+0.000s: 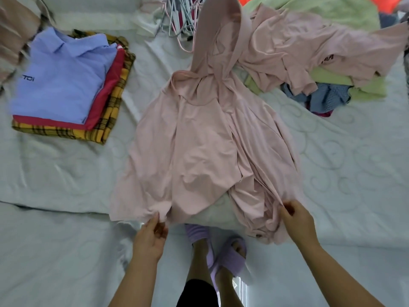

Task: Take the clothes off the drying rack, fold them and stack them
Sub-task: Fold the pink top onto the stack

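Left grip pinches the near hem of the pink top. Right grip pinches the bunched hem at the other corner. The top lies on the bed, its long axis running from the grips toward 12 o'clock, hood end far. The folded stack sits at 10 o'clock, nearer the left grip. The unfolded pile lies at 1 o'clock.

Bare sheet left of pink garment, folded stack far left, loose pile and hangers crowding behind.
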Demonstrator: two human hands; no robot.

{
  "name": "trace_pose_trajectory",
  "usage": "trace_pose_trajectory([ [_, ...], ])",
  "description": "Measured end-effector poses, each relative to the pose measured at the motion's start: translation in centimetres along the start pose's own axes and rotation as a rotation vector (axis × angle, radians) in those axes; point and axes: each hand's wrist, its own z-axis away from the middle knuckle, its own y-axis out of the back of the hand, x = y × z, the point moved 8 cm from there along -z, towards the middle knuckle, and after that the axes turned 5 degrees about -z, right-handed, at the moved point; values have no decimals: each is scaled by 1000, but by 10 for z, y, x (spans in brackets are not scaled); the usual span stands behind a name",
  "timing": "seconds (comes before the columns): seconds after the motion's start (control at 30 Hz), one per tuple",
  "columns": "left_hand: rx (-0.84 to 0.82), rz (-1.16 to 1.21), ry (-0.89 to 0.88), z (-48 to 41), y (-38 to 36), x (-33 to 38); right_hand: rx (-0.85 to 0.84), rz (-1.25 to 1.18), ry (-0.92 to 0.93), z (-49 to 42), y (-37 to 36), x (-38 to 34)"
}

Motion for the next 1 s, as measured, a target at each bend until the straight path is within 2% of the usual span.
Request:
trace_pose_trajectory([
  [0.1,-58,24,21,22,-9,3,-63,-264,23,15,6,-27],
  [0.23,-363,103,19,70,-48,13,-113,-451,40,23,0,-55],
  [0.27,-396,87,20,76,-54,11,-113,-448,46,22,-4,-59],
  [0.33,-353,42,34,74,-55,2,-123,-379,42,18,-19,-62],
  [0.43,-150,0,68,52,-37,-14,-123,-170,66,13,-39,-52],
  [0.47,-88,-28,63,43,-31,-17,-67,-55,164,12,-37,-54],
  [0.53,-25,-57,25,30,-25,-18,25,140,470,17,-35,-72],
  [0.6,-49,-71,-43,25,-29,-14,-54,333,774,26,-50,-87],
  [0.67,-112,-198,-177,27,-39,-7,-183,584,952,28,-69,-83],
  [0.77,-98,-620,-400,21,-45,0,-320,810,941,20,-83,-68],
  [0.83,-5,-901,-599,21,-48,14,-302,836,941,18,-80,-74],
  [0.87,32,-948,-661,22,-48,20,-290,830,959,17,-78,-78],
  [0.93,62,-867,-693,26,-47,29,-278,793,995,18,-73,-88],
  [1.0,48,-665,-581,27,-42,28,-252,738,1028,20,-67,-99],
])
